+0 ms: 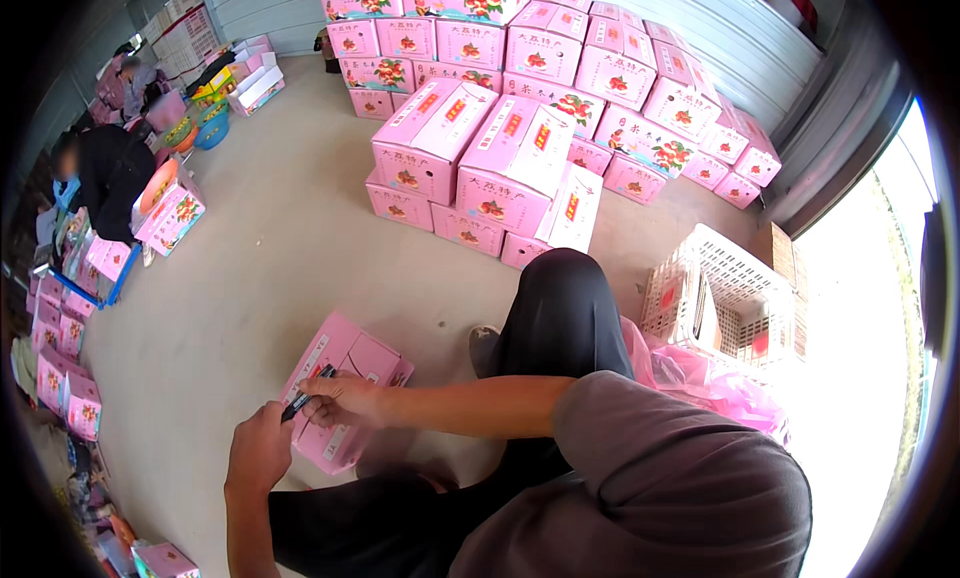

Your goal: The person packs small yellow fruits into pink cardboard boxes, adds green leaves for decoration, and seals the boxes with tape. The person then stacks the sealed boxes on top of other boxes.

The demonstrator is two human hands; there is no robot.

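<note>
A black marker pen (300, 402) is held between my two hands, above a pink cardboard box (343, 345) on the floor. The fingers of my right hand (341, 399) grip the pen's barrel. My left hand (262, 444) has its fingertips closed on the pen's lower-left end, beside the box's edge. The box has white printed strips on its top, and my right hand and forearm cover part of it. Whether the pen's cap is on or off cannot be told.
Pink fruit boxes (517, 165) are stacked ahead. To the right stand a white plastic crate (709, 236) and pink plastic bags (694, 371). Co-workers (112, 169) sit at the far left among boxes and basins (212, 131). My bent knee (566, 308) is close to the right arm.
</note>
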